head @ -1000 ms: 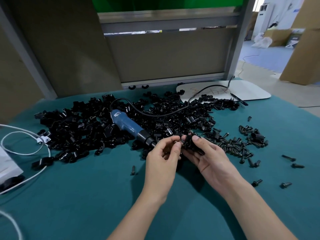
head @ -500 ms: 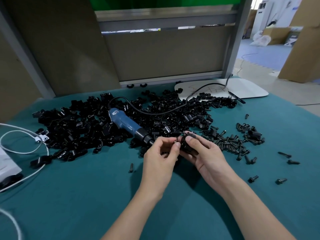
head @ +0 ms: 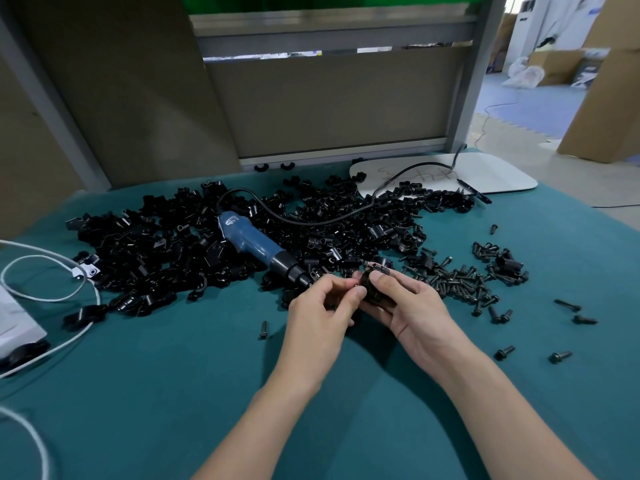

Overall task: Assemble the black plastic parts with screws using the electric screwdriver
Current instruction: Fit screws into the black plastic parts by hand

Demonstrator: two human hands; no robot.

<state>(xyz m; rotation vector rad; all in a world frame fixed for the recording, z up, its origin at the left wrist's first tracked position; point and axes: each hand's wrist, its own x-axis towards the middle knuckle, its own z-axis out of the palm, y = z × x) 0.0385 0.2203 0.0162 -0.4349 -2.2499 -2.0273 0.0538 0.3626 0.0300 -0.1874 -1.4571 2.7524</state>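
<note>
- Right hand [head: 410, 308] cups and grips a small black plastic part [head: 373, 287], thumb on top.
- Left hand [head: 320, 315] pinches the same part's side.
- Blue-bodied electric screwdriver [head: 254, 242] lies untouched just beyond the left knuckles.

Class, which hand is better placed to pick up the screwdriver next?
Left, probably. The screwdriver lies with its tip beside the left hand, which only pinches the black part that the right hand grips.

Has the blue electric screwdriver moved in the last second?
No. The electric screwdriver lies on the same spot of the pile of black parts, tip beside the left hand.
</note>
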